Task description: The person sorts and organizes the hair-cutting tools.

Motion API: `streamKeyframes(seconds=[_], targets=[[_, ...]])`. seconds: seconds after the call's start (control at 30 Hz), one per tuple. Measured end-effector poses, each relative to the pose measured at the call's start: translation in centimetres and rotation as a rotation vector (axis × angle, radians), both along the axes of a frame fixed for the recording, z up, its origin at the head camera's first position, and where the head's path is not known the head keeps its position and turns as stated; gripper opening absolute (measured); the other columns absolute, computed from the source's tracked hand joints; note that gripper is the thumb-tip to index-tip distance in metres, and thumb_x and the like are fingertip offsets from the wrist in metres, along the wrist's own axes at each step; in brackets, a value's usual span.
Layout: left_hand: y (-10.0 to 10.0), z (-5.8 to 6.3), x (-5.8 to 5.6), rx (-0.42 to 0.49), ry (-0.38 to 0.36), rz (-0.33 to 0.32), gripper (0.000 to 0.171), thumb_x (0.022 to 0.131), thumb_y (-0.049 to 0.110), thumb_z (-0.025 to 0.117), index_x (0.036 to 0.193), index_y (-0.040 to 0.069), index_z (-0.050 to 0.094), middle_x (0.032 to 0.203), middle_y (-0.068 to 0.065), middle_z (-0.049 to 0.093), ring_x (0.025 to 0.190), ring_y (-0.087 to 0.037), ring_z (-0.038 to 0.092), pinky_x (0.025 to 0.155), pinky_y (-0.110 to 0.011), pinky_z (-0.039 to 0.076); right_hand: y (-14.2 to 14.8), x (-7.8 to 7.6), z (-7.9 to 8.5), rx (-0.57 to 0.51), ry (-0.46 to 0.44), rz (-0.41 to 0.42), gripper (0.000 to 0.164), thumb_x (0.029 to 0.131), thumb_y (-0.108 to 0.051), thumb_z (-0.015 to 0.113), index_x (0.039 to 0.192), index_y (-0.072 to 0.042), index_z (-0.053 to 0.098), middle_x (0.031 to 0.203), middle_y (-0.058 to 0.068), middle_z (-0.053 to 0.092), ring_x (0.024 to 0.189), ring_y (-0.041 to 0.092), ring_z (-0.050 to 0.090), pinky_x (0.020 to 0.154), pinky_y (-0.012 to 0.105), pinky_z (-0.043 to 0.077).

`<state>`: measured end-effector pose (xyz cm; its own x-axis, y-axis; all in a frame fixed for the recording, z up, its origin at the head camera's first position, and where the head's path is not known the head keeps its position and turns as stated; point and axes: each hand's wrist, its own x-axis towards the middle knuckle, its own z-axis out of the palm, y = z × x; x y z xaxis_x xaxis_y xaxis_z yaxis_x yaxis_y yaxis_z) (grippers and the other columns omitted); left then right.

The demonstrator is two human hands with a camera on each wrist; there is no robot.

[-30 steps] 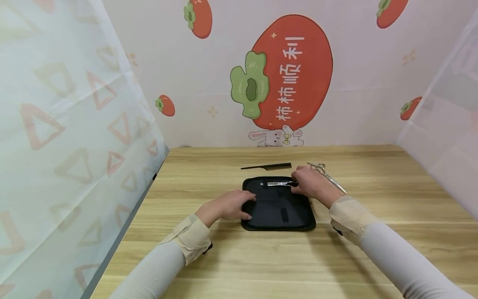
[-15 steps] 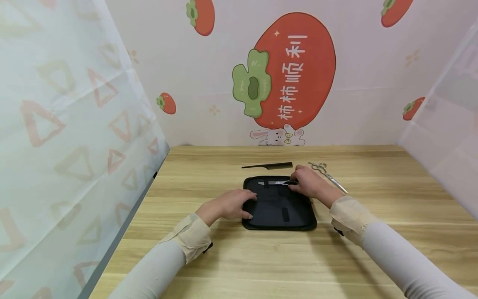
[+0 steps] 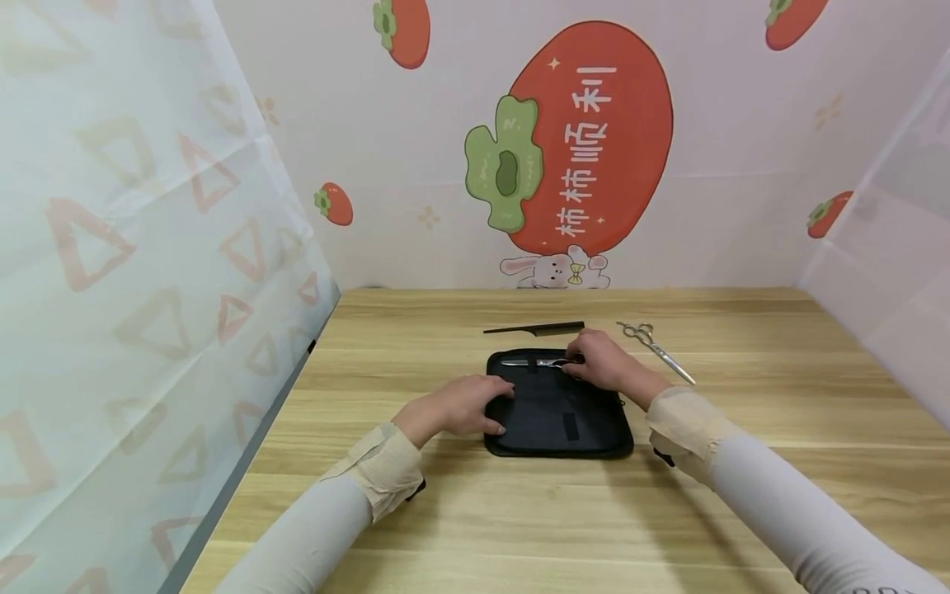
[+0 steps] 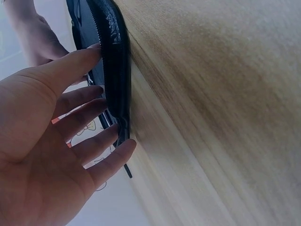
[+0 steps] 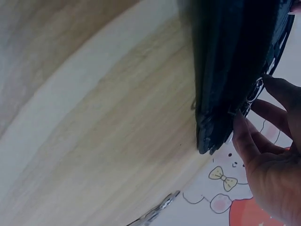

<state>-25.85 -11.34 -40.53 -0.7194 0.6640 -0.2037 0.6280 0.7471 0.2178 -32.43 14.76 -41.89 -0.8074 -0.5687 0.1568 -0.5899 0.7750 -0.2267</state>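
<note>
In the head view a flat black zip case [image 3: 534, 412] lies unfolded on the table. Silver hairdressing scissors [image 3: 514, 363] lie along its far edge, their blades passing under a small black elastic loop [image 3: 532, 365]. My right hand [image 3: 607, 361] pinches the scissors' handle end; a finger ring [image 5: 256, 89] shows at the fingertips in the right wrist view. At the case's left edge rests my left hand [image 3: 463, 404], thumb and fingers spread apart. From the left wrist, the left hand [image 4: 51, 122] touches the zipped rim [image 4: 115, 70] with nearly straight fingers.
A black tail comb [image 3: 549, 329] lies behind the case. Another pair of silver scissors [image 3: 656, 351] lies on the wooden table [image 3: 416, 511] beyond the right hand. A second elastic loop [image 3: 570, 426] sits on the case's near right part. Patterned cloth walls [image 3: 416, 148] enclose the table.
My right hand has moved left, sliding the scissors further through the elastic loop, so more blade sticks out on its left side. The left hand has stayed on the case's edge.
</note>
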Motion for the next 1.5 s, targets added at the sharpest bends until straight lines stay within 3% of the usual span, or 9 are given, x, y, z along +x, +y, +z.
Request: streamKeyframes(seconds=[0.47,0.77,1.2,1.4,1.5], targets=[[0.3,0.4,0.0,-0.013,0.002,0.001,0.06,0.082,0.038,0.066,0.133,0.014,0.046,0.135,-0.001,0.044,0.124,-0.018,0.041,0.101,-0.034,0.033,-0.3,0.1,0.1,-0.029,-0.055,0.023,0.023,0.082,-0.024,0.068,0.098,-0.007,0.068,0.093,0.007,0.059,0.085,0.02,0.052,0.075,0.038,0.044],[0.1,0.0,-0.1,-0.009,0.003,-0.005,0.06,0.082,0.039,0.066,0.133,0.015,0.046,0.136,-0.001,0.043,0.125,-0.019,0.04,0.102,-0.036,0.032,2.6,0.1,1.2,-0.039,-0.099,0.041,0.025,0.082,-0.022,0.067,0.1,-0.004,0.067,0.094,0.01,0.06,0.086,0.025,0.055,0.074,0.041,0.045],[0.1,0.1,-0.1,0.0,-0.001,-0.001,0.057,0.082,0.038,0.066,0.131,0.015,0.049,0.139,-0.001,0.04,0.126,-0.019,0.038,0.102,-0.036,0.032,9.9,0.6,2.0,-0.002,-0.02,-0.113,0.026,0.081,-0.011,0.065,0.102,0.005,0.063,0.094,0.02,0.061,0.084,0.033,0.058,0.073,0.046,0.048],[0.3,0.4,0.0,-0.012,0.003,-0.001,0.055,0.082,0.038,0.066,0.129,0.015,0.051,0.14,0.0,0.038,0.127,-0.019,0.038,0.102,-0.036,0.031,12.5,1.3,1.7,0.03,-0.054,-0.224,0.026,0.079,-0.006,0.061,0.101,0.01,0.06,0.093,0.024,0.061,0.085,0.037,0.058,0.073,0.049,0.046],[0.4,0.4,0.1,-0.017,-0.001,-0.001,0.055,0.082,0.038,0.066,0.129,0.015,0.051,0.14,-0.001,0.038,0.127,-0.019,0.038,0.103,-0.035,0.031,13.2,1.5,1.5,0.05,-0.083,-0.251,0.022,0.078,-0.005,0.061,0.094,0.009,0.061,0.083,0.019,0.061,0.076,0.031,0.057,0.067,0.046,0.047]])
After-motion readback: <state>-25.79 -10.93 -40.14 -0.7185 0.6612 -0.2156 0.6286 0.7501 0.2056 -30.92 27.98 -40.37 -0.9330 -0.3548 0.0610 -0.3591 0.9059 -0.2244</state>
